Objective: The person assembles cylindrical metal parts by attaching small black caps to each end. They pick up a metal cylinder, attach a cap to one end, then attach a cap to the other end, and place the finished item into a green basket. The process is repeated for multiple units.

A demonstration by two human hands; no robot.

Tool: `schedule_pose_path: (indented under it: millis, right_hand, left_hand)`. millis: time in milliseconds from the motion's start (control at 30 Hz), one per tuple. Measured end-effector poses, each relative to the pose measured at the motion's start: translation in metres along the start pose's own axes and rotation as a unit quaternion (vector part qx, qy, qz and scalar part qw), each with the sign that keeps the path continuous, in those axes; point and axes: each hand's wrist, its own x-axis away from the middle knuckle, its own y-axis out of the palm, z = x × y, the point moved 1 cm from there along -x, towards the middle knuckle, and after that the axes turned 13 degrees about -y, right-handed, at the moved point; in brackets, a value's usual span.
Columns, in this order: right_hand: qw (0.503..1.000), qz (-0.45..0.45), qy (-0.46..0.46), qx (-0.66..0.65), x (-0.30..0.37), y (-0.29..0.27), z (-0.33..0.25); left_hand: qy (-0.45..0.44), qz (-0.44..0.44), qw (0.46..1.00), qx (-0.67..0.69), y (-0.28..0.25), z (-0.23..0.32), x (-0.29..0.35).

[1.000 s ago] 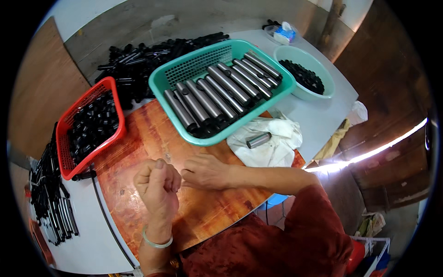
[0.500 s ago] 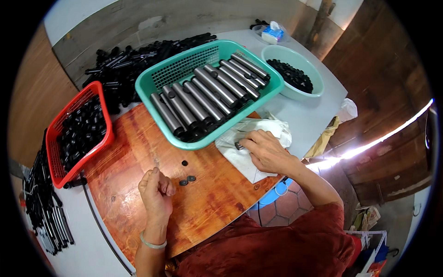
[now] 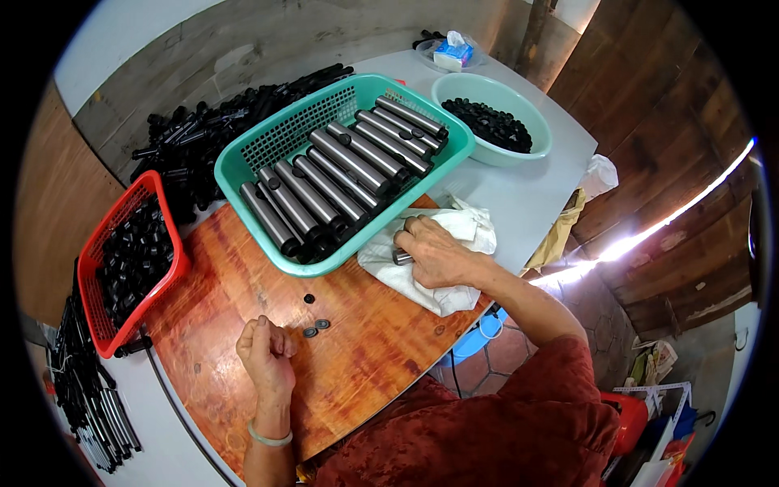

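Over a white cloth (image 3: 454,300), my right hand (image 3: 442,253) is wrapped around a short metal cylinder (image 3: 402,256); only its silvery end pokes out past the fingers. My left hand (image 3: 266,351) hovers above the wooden board (image 3: 219,341) with its fingers curled in and the thumb pressed against them. Whatever that hand may hold is hidden. Just right of it lie two small black discs (image 3: 316,328), and a third black cap (image 3: 309,299) sits a little farther off. Beyond the cloth, a green basket (image 3: 304,269) holds several silver tubes (image 3: 349,162) with black ends.
At the left stands a red basket (image 3: 180,264) of small black parts. Black rods (image 3: 235,114) are heaped behind. A pale green basin (image 3: 535,122) of black rings and a tissue pack (image 3: 453,53) are at the far right. More rods (image 3: 97,406) lie at the near left.
The view has shifted slightly, so the baskets appear farther left. My right hand has turned over the cloth, and more of the cylinder's end shows. My left hand stays curled.
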Motion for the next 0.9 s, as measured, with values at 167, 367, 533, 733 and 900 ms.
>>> schedule_pose_path:
  millis: [167,367,533,733,900]
  right_hand:
    - [0.995,0.078,-0.055,-0.018,0.004,0.004,0.003]
    - [0.982,0.162,-0.088,-0.034,0.009,0.007,0.003]
    - [0.969,0.194,-0.107,-0.107,0.013,0.006,0.004]
    - [0.94,0.236,-0.018,-0.245,0.029,0.016,0.01]
    - [0.912,0.308,0.021,-0.269,0.041,-0.004,0.01]
  left_hand:
    - [-0.001,0.013,1.0,-0.007,-0.005,-0.006,-0.002]
    - [-0.003,0.013,1.0,-0.018,-0.001,-0.004,-0.001]
    - [0.011,0.008,1.0,-0.026,-0.004,-0.008,-0.002]
    - [0.006,0.001,1.0,-0.029,-0.003,-0.009,-0.003]
    - [0.001,0.001,1.0,-0.03,-0.003,-0.009,-0.002]
